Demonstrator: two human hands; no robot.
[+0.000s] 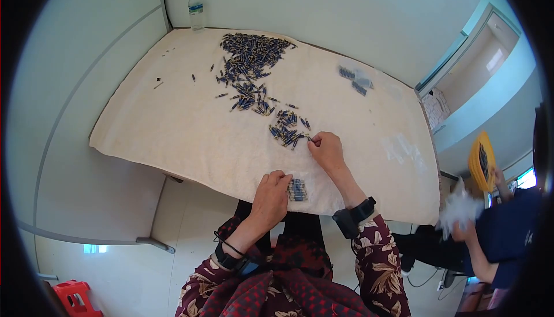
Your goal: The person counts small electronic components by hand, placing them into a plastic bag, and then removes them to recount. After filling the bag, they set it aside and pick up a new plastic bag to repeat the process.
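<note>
My right hand point(327, 152) pinches a small dark part with a brass-coloured end point(310, 139) at the near edge of a small cluster of like parts point(284, 126). These are slim dark blue cylinders with brass-coloured tips. Close to the table's front edge, my left hand point(272, 193) has its fingers curled on the left side of a small clear plastic bag point(298, 190). Several parts lie side by side in that bag. Beyond the cluster, a trail of loose parts point(251, 96) leads to a large heap point(254, 48) at the back of the cloth-covered table point(179, 126).
Filled clear bags point(355, 79) lie at the back right, and flat clear bags point(402, 148) nearer the right edge. A water bottle point(197, 11) stands at the back left. At right, another person holds a yellow container point(482, 161) and clear plastic point(460, 210). A red stool point(78, 298) is on the floor.
</note>
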